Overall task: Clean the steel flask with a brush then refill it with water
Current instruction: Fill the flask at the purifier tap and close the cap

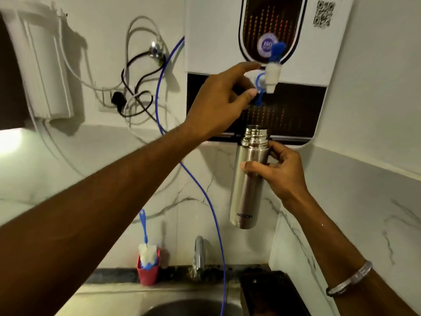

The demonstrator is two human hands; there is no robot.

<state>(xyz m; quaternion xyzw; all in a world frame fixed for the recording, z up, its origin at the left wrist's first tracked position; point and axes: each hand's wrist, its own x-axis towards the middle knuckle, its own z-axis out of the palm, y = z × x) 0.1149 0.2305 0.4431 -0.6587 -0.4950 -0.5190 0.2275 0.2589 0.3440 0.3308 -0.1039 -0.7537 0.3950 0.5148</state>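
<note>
Flask: uncapped cylindrical steel flask (pixel 247 179), upright, just beneath white-and-blue purifier tap (pixel 271 76).
Right hand (pixel 282 172): grip curled round flask's upper body.
Left hand (pixel 218 99): grip pinching tap's blue lever, at flask's 12 o'clock.
Brush: blue-handled bottle brush (pixel 145 245), in red cup at 7 o'clock.

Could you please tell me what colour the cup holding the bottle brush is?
The cup is red, seen in the head view beside the sink.

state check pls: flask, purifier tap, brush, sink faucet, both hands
steel flask: uncapped, upright, held in the air below the tap
purifier tap: no water visible
bottle brush: head-down in red cup
sink faucet: no water visible
left hand: fingers at the tap lever
right hand: grips flask
</note>
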